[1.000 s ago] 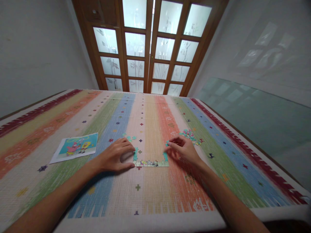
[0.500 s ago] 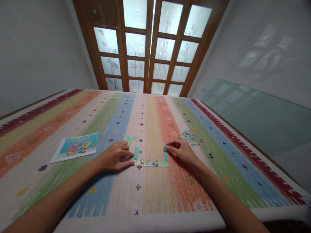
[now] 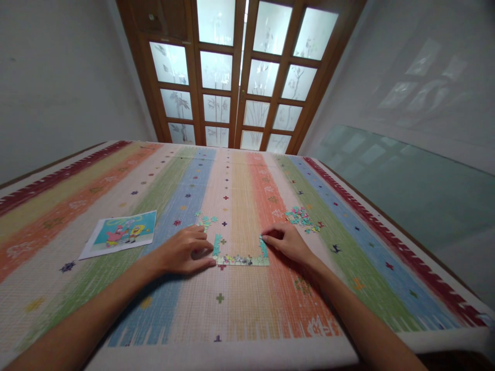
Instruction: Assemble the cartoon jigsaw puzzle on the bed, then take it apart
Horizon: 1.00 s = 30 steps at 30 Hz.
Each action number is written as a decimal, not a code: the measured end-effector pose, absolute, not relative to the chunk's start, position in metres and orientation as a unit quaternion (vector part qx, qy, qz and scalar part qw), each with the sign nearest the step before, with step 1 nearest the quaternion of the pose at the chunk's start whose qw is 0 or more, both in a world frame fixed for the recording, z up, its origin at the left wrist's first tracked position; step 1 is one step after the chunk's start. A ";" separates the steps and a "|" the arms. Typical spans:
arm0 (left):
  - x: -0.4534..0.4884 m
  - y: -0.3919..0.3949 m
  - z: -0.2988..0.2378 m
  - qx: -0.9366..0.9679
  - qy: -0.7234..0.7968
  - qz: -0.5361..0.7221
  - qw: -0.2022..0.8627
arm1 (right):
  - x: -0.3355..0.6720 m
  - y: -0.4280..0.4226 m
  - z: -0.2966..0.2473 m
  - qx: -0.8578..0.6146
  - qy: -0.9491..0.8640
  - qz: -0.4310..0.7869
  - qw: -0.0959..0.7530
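A partly built jigsaw frame (image 3: 240, 259), a U of joined pieces, lies on the striped mat (image 3: 247, 304) in front of me. My left hand (image 3: 181, 252) rests flat beside its left arm, fingers spread, fingertips touching the lower left corner. My right hand (image 3: 286, 242) lies on the mat at the frame's right arm, index finger pressing on the top piece there. It holds nothing that I can see.
A heap of loose puzzle pieces (image 3: 302, 217) lies behind my right hand. A few loose teal pieces (image 3: 208, 220) sit behind my left hand. A printed cartoon picture (image 3: 121, 233) lies at the left. A wooden glazed door (image 3: 240, 72) stands beyond the mat.
My right hand, which held a teal piece pinched just above the frame's right arm, has lowered onto it and flattened. My left hand has barely shifted.
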<state>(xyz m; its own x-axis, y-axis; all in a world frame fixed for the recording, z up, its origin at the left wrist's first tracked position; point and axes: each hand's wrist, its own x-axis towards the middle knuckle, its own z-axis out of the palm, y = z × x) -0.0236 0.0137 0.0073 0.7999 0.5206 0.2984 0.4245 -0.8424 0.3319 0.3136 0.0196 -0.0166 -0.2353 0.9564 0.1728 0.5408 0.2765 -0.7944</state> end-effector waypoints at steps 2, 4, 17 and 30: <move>-0.024 0.015 0.005 0.937 0.262 0.203 0.110 | 0.315 0.020 -0.015 -0.518 -0.732 0.287 0.338; -0.025 0.015 0.003 0.933 0.276 0.209 0.093 | 0.317 0.020 -0.012 -0.514 -0.739 0.271 0.340; -0.022 0.013 -0.004 0.927 0.332 0.165 0.056 | 0.318 0.016 -0.010 -0.499 -0.785 0.226 0.289; -0.026 0.015 -0.002 0.925 0.332 0.173 0.067 | 0.336 0.010 0.002 -0.459 -0.840 0.223 0.181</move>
<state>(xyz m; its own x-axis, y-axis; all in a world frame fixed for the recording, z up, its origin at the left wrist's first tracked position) -0.0265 0.0147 -0.0019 0.7193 0.6381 0.2746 0.5917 -0.7699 0.2392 0.3360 0.0096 0.0021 -0.5123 0.8530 0.0996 0.6915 0.4785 -0.5412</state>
